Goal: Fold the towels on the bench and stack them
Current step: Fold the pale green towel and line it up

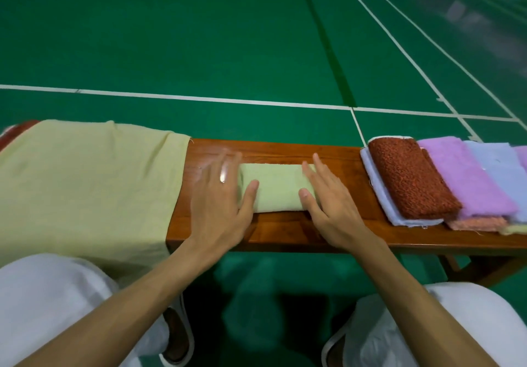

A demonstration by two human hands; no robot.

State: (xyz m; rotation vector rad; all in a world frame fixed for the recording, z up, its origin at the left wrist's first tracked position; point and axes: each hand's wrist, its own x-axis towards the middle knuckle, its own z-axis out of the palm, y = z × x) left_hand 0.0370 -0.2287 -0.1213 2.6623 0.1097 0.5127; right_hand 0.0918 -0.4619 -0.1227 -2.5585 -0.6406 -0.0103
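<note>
The left hand (219, 195) and right hand (328, 204) are lying flat, fingers straight, on opposite ends of 1 folded green towel (275, 189) at the middle of the bench (285, 232). Several folded towels (410, 178) are overlapping at the right, not yet squarely stacked. 1 yellow cloth (85, 184) is apparently awaiting folding at the left.

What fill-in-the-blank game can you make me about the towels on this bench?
1. The left hand and the right hand both touch a folded towel coloured pale ____.
2. The bench is made of ____.
3. A big yellow cloth covers the bench's ____ end.
4. The rust-brown towel lies to the ____ of both hands.
Missing words: green; wood; left; right.
</note>
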